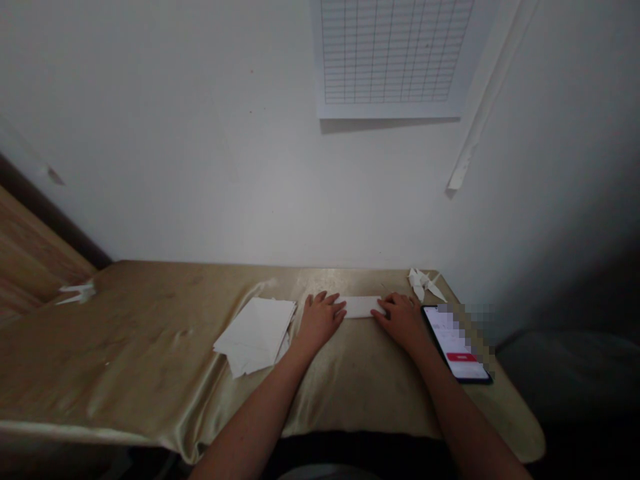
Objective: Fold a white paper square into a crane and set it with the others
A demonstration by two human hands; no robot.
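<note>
A narrow strip of folded white paper lies flat on the cloth-covered table between my two hands. At its left end, my left hand rests with fingers spread, the fingertips and thumb touching the paper. Over the opposite end, my right hand lies with fingers apart, its thumb and fingertips pressing the paper down. Neither hand is closed around it. The ends of the strip are partly hidden under the fingers.
Left of my left hand is a stack of white paper sheets. A phone with a lit screen lies beside my right forearm. Folded paper cranes sit behind it, and another white folded piece is far left. The wall borders the gold tablecloth.
</note>
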